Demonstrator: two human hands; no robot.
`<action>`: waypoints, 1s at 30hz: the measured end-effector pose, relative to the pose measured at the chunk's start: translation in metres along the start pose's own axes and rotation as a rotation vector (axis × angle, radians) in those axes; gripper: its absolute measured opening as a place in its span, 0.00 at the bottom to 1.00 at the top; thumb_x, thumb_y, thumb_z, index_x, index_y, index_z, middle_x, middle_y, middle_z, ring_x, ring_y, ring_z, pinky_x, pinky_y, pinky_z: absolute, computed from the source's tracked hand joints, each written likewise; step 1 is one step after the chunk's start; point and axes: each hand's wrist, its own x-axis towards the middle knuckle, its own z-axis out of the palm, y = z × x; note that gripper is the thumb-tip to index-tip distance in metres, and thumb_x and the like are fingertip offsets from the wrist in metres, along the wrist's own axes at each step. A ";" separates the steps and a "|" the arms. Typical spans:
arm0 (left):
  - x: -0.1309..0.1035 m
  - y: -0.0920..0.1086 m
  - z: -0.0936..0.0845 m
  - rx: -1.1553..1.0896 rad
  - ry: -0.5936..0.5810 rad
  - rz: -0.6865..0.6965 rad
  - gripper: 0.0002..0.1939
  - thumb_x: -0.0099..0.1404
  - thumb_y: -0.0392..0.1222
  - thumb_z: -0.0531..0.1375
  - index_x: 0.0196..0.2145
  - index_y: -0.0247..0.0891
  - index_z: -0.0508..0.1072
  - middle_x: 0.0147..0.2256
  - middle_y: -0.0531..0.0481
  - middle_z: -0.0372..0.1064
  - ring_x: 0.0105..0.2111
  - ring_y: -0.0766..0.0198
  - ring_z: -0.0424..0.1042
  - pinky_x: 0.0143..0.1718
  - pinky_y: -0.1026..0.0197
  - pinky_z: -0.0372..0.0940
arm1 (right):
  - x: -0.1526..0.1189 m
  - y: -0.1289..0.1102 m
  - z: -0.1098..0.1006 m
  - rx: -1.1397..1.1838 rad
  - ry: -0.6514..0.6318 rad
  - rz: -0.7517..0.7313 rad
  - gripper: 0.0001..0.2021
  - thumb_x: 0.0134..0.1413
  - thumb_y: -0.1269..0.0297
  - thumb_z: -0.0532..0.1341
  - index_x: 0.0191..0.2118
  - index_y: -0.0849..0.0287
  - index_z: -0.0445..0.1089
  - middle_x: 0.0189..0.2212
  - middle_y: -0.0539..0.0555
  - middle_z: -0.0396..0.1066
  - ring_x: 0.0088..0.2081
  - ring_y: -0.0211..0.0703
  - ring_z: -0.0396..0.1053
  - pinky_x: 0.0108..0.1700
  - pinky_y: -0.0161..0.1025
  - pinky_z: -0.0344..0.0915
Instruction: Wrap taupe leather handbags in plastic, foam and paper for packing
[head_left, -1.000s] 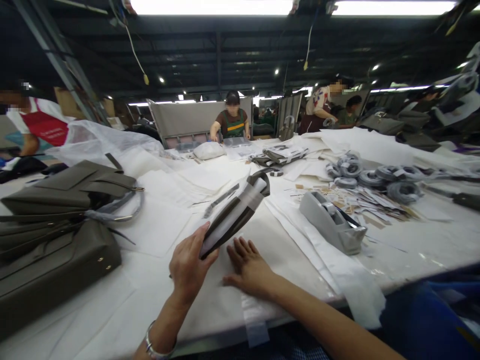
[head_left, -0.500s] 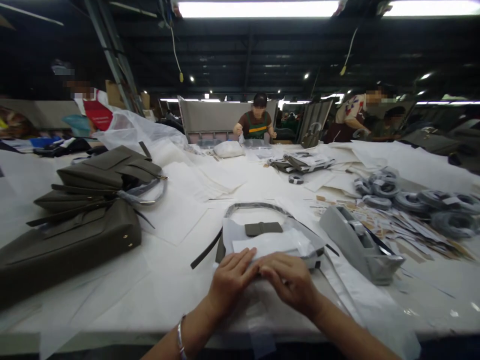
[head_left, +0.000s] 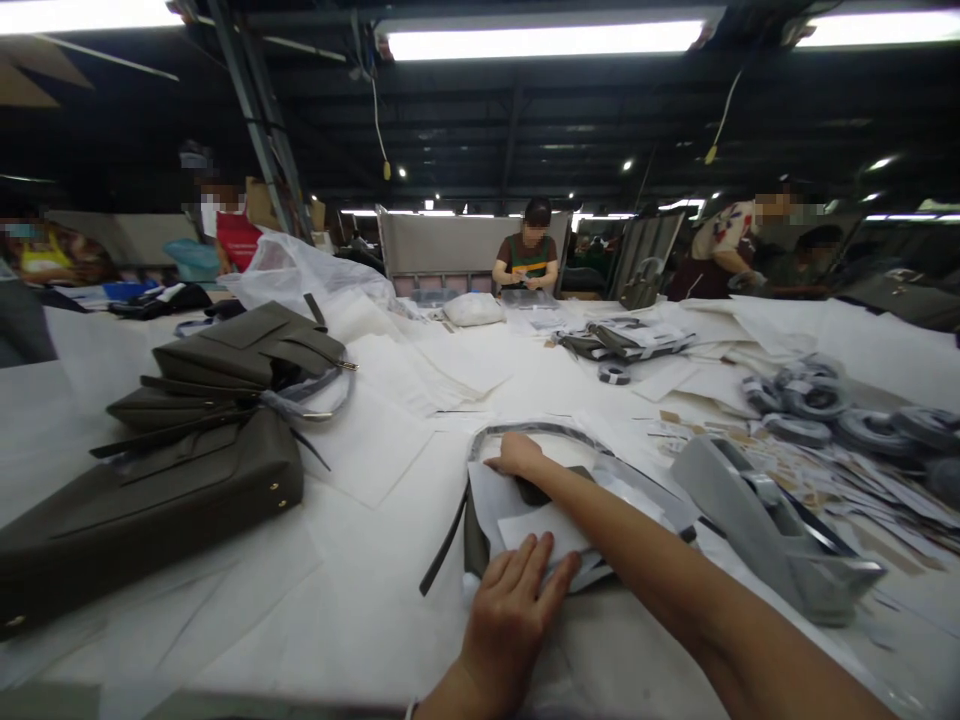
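A dark olive handbag (head_left: 475, 545) lies flat on the table in front of me, with its wrapped handle (head_left: 570, 432) pointing away. White paper (head_left: 486, 505) covers much of it, and a smaller folded white sheet (head_left: 525, 528) lies on top. My left hand (head_left: 517, 605) rests on this folded sheet, fingers stretched out. Reaching across the bag, my right hand (head_left: 519, 455) is closed at the far left edge of the white paper, just inside the handle. The forearm partly hides a small olive flap (head_left: 551, 485).
A grey tape dispenser (head_left: 765, 530) stands right of the bag. Several olive handbags (head_left: 225, 460) are stacked at left. Wrapped grey coils (head_left: 814, 390) and scattered paper tags (head_left: 847, 490) lie at right. Across the table a co-worker (head_left: 529, 262) is busy; other people stand further off.
My hands were together at the bag's near edge. The right hand has reached forward to the paper's far edge; the left has flattened on the folded sheet. The view has shifted slightly.
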 end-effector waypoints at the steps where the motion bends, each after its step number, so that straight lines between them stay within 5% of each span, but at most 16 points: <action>1: 0.000 0.000 0.001 0.000 0.014 0.000 0.17 0.75 0.35 0.51 0.55 0.47 0.73 0.52 0.49 0.74 0.49 0.60 0.75 0.45 0.58 0.69 | 0.003 -0.001 0.002 0.020 -0.021 0.011 0.17 0.64 0.58 0.61 0.54 0.60 0.67 0.53 0.58 0.68 0.49 0.49 0.70 0.50 0.51 0.70; 7: 0.002 0.000 0.004 -0.008 0.061 -0.009 0.16 0.74 0.35 0.52 0.53 0.47 0.74 0.49 0.49 0.76 0.48 0.60 0.76 0.43 0.59 0.69 | 0.011 0.011 0.010 0.280 -0.123 0.018 0.16 0.64 0.58 0.61 0.53 0.60 0.68 0.51 0.57 0.69 0.47 0.48 0.71 0.48 0.50 0.71; 14: 0.003 0.004 0.000 -0.014 0.049 -0.028 0.16 0.74 0.34 0.52 0.52 0.47 0.75 0.49 0.50 0.76 0.47 0.61 0.76 0.42 0.58 0.69 | 0.011 0.018 0.012 0.709 -0.087 0.033 0.14 0.64 0.60 0.61 0.51 0.61 0.69 0.46 0.56 0.71 0.42 0.43 0.73 0.43 0.45 0.73; 21: 0.004 0.009 -0.005 -0.005 0.028 -0.047 0.16 0.75 0.34 0.52 0.52 0.47 0.75 0.49 0.50 0.76 0.47 0.61 0.76 0.43 0.59 0.69 | 0.006 0.016 -0.003 1.136 -0.002 -0.044 0.10 0.54 0.66 0.69 0.33 0.61 0.66 0.32 0.52 0.76 0.34 0.36 0.76 0.37 0.33 0.72; 30: 0.005 0.007 -0.008 -0.010 -0.051 -0.040 0.18 0.75 0.33 0.51 0.55 0.46 0.72 0.51 0.49 0.75 0.49 0.60 0.75 0.44 0.58 0.69 | -0.055 0.011 -0.034 1.223 -0.030 -0.345 0.16 0.45 0.62 0.73 0.42 0.59 0.77 0.39 0.53 0.79 0.40 0.41 0.76 0.49 0.38 0.69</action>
